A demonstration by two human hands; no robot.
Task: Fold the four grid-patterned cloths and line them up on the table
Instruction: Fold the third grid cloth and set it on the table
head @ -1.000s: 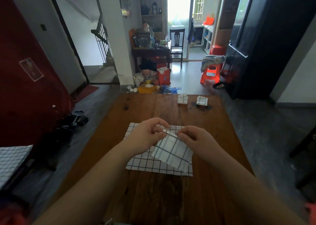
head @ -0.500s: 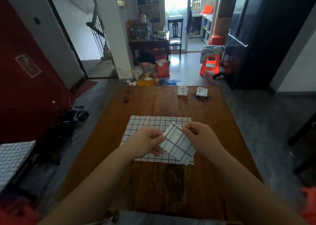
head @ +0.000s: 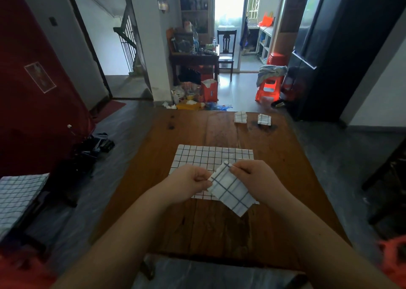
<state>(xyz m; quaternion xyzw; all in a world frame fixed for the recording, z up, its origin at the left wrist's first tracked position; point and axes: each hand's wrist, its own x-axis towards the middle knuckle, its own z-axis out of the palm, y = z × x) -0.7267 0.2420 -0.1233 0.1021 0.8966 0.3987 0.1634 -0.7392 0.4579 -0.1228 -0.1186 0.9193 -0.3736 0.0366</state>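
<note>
foldfan: Both hands slid back toward us over the last second, from above the middle of the flat cloth (head: pixel 211 157) to its near edge, and the small cloth (head: pixel 232 193) came along. Left hand (head: pixel 189 182) pinches its left corner and right hand (head: pixel 256 175) pinches the top corner, so it hangs tilted over the surface (head: pixel 219 234). We can't tell if the low corner touches down.

gridguy: That grip worries us. With only two corners pinched, we reckon the layers could fan open once one hand lets go, and then we're refolding.

foldfan: It's also partly over the flat cloth. If we park it there, we'd probably rumple that one lifting it off again.

gridguy: Plus the far-left cloth (head: pixel 241 117) and far-right cloth (head: pixel 264 119), both folded, sit well away at the far edge. A long one-handed carry could land ours crooked in the row.
</note>
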